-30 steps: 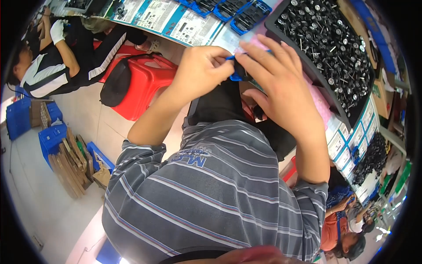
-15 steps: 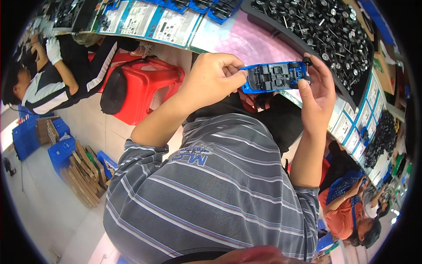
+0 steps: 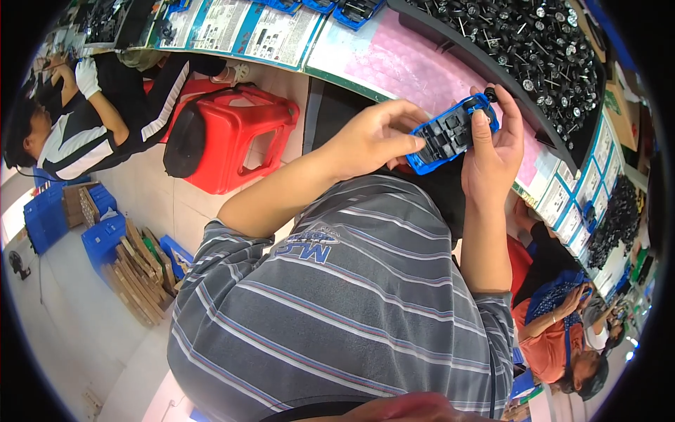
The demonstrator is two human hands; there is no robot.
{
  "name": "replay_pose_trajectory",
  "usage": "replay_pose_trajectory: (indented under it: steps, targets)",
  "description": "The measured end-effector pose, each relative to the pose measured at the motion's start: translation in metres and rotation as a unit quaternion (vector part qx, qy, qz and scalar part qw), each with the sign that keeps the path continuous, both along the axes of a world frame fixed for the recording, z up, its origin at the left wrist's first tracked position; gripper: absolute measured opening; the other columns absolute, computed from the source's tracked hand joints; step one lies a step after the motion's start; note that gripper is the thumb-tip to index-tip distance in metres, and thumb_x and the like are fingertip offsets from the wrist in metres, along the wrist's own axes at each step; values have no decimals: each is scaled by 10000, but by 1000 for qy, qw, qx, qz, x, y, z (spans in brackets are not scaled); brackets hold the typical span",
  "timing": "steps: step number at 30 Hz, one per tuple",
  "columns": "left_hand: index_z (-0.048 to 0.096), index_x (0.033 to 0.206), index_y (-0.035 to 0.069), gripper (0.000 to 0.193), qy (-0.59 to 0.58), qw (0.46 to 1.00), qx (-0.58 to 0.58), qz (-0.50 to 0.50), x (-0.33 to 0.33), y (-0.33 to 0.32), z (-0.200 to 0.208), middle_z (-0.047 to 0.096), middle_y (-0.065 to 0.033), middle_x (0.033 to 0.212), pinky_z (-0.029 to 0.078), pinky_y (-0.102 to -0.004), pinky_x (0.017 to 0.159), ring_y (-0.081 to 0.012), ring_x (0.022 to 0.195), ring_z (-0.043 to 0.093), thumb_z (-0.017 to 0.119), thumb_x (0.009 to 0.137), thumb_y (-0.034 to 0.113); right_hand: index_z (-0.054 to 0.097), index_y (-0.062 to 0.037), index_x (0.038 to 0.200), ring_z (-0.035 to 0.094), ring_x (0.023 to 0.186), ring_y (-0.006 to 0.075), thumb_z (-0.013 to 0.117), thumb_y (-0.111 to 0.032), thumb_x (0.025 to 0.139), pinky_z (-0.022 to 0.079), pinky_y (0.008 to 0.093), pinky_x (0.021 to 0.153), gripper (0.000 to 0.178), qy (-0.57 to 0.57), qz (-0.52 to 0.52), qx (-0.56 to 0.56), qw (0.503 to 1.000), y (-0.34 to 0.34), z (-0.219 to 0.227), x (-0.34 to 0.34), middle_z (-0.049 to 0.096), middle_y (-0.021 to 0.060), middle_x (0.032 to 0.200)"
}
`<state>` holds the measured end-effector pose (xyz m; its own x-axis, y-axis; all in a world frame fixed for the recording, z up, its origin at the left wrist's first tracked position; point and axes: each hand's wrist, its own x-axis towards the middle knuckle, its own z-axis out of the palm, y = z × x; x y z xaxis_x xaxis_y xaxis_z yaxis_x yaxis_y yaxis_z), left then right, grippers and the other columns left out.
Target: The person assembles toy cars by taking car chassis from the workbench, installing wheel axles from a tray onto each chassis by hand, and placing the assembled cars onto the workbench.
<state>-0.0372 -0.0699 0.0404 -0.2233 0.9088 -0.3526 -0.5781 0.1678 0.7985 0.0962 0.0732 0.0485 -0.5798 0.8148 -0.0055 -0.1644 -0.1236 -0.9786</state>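
Note:
Between my two hands is a blue toy car body (image 3: pixel 448 135), tilted, with its black interior and seats facing up. My left hand (image 3: pixel 385 138) pinches its left end with thumb and fingers. At the right end, my right hand (image 3: pixel 494 144) grips the body, thumb laid over the edge. A small black wheel (image 3: pixel 490 94) shows at the right fingertips, beside that end of the car. Just beyond my right hand is a black tray (image 3: pixel 485 70) heaped with black wheels on metal axles (image 3: pixel 534 60).
Pink sheeting (image 3: pixel 415 60) covers part of the bench. More blue car bodies (image 3: pixel 357 11) line its far edge, near printed sheets (image 3: pixel 274 35). A red stool (image 3: pixel 239 137) stands at left, close to a co-worker (image 3: pixel 84 119). Another person (image 3: pixel 555 337) sits at lower right.
The car body has turned from nearly level to a slant, its left end now lower and nearer me. My left hand moved right along with it; both hands keep hold.

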Motion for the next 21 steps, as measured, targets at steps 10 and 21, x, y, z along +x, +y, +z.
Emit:
replay_pose_trajectory:
  steps: [10, 21]
  targets:
    - [542, 1326, -33, 448, 23, 997, 44, -66, -7, -3, -4, 675, -72, 1047, 517, -244, 706, -79, 853, 627, 605, 883, -8, 648, -65, 1200, 572, 1195, 344, 834, -114, 631, 419, 463, 1036, 602, -175, 253, 446, 840, 21, 62, 9, 661, 100, 1198]
    - [601, 1251, -45, 405, 36, 994, 64, -77, -1, 0, -17, 691, -60, 1032, 511, -227, 713, -68, 842, 629, 633, 850, 3, 648, -81, 1226, 501, 1310, 329, 798, -21, 625, 282, 554, 1144, 622, -246, 384, 481, 749, 14, 73, 6, 661, 73, 1224]
